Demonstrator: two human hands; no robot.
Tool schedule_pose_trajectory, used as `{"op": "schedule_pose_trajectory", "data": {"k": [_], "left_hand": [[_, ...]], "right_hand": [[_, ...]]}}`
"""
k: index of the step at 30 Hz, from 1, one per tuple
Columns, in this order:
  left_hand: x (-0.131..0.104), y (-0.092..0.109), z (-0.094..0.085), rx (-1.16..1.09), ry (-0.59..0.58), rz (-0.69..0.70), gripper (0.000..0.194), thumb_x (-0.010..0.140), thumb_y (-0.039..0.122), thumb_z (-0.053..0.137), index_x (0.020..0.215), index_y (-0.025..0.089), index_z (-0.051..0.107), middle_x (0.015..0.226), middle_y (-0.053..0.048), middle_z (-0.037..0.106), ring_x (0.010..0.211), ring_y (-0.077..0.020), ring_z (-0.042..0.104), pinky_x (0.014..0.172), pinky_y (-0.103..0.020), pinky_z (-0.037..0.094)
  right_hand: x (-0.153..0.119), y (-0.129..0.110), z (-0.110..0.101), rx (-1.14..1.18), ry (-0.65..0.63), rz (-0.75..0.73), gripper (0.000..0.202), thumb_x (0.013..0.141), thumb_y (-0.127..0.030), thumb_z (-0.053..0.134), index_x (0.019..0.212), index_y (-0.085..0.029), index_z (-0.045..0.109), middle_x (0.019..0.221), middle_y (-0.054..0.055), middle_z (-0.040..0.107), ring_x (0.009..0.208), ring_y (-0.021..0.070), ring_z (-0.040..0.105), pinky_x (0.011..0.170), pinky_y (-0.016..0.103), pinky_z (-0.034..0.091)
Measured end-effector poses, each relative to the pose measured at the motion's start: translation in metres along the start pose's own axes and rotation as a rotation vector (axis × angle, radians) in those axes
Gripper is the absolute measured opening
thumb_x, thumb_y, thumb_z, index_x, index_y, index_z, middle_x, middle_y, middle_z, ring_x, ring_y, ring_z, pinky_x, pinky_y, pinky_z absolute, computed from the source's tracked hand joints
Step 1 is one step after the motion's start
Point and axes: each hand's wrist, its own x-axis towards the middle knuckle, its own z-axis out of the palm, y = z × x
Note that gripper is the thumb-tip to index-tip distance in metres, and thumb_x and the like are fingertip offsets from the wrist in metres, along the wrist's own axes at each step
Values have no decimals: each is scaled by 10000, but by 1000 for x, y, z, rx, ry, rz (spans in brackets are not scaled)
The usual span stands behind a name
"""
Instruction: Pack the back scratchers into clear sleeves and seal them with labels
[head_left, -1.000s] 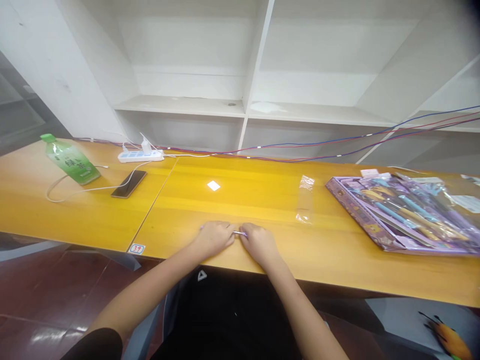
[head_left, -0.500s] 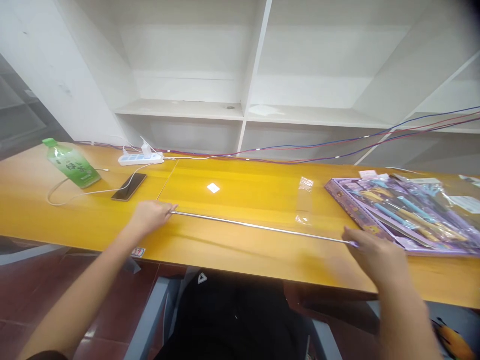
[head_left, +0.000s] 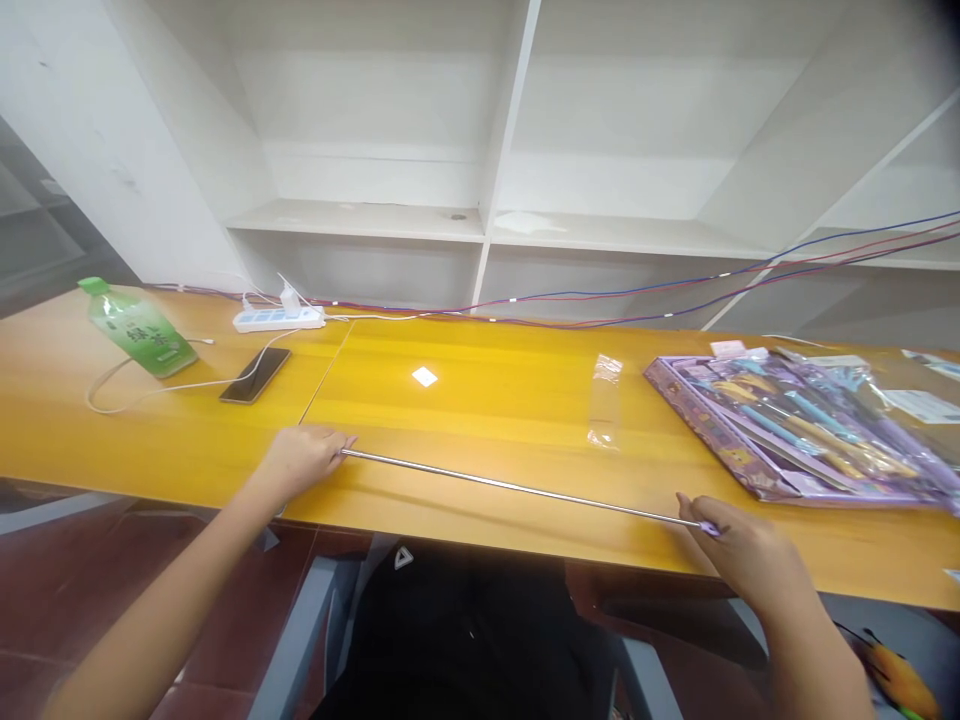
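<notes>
A long, thin metal rod (head_left: 517, 487) with a purple end stretches between my hands, just above the near side of the yellow table (head_left: 480, 400). My left hand (head_left: 304, 460) pinches its left end. The fingers of my right hand (head_left: 750, 550) are closed around the purple right end, which is partly hidden in the grip. To the right of my right hand lies an open purple patterned box (head_left: 709, 430) holding several plastic-wrapped items (head_left: 817, 420) with blue, tan and purple parts. A clear plastic wrapper (head_left: 604, 402) lies flat beyond the rod.
A green bottle (head_left: 142, 330) leans at the left, near a phone (head_left: 256, 376) and a white cable. A power strip (head_left: 277, 318) and red and blue cables run along the back, below white shelves (head_left: 360, 218). A small white paper (head_left: 424, 377) lies mid-table.
Both hands have come lower and nearer to me with the rod, the right hand more than the left. The rod stays gripped at both ends.
</notes>
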Motion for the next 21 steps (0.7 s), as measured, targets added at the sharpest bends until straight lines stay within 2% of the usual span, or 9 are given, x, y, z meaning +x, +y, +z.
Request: {"op": "schedule_pose_trajectory", "data": {"k": [3,7,10,15,17,18,19,21], "left_hand": [[-1,0,0,11,-11,1,475,1081,385,454,727,197,710,681,-70,735,627,-192,665,549,-298,272],[0,1,-2,-2,-28,-17,479,1084,387,441,744,193,717,702,-76,742,648,-199,679,560,-295,293],[2,-4,-4,-32,-46,-81,490,1086,417,428,785,194,743,751,-94,768,693,-213,709,572,-286,321],[13,-13,-15,-39,-219,-155,512,1080,448,402,870,186,790,808,-140,799,681,-256,737,594,-287,400],[25,-1,-23,-36,-281,-178,499,1078,438,411,919,180,807,850,-159,810,709,-275,754,618,-298,443],[34,11,-27,-47,-298,-181,485,1078,432,419,958,179,815,873,-166,813,733,-280,763,635,-302,463],[44,29,-31,-67,-323,-165,457,1077,415,430,1011,189,821,912,-166,819,765,-288,772,649,-310,481],[67,74,-36,-140,-361,-100,407,1076,334,431,1091,213,819,939,-155,820,809,-288,781,672,-318,501]], "right_hand": [[-1,-2,1,31,-72,-29,553,1009,-580,438,585,-224,444,577,-10,381,531,123,295,548,296,262],[0,-10,1,38,-71,27,527,995,-576,431,597,-233,392,579,-16,345,537,132,272,561,302,253],[1,-13,1,28,-68,78,506,971,-572,460,603,-237,368,572,-10,348,528,134,271,562,308,239],[23,0,-2,2,-81,204,403,923,-462,555,609,-230,455,577,25,460,533,145,337,585,311,239],[41,-8,-5,-37,-57,235,336,905,-384,586,620,-219,520,596,36,512,543,144,347,594,306,237],[51,-22,-5,-46,-40,225,288,892,-335,599,636,-213,552,615,40,544,552,143,359,596,300,233],[61,-43,-5,-44,-21,194,242,879,-283,604,651,-207,575,635,44,571,563,142,376,598,295,229],[76,-104,-2,9,-6,60,142,846,-156,581,718,-194,629,705,48,634,595,140,425,604,286,224]]}}
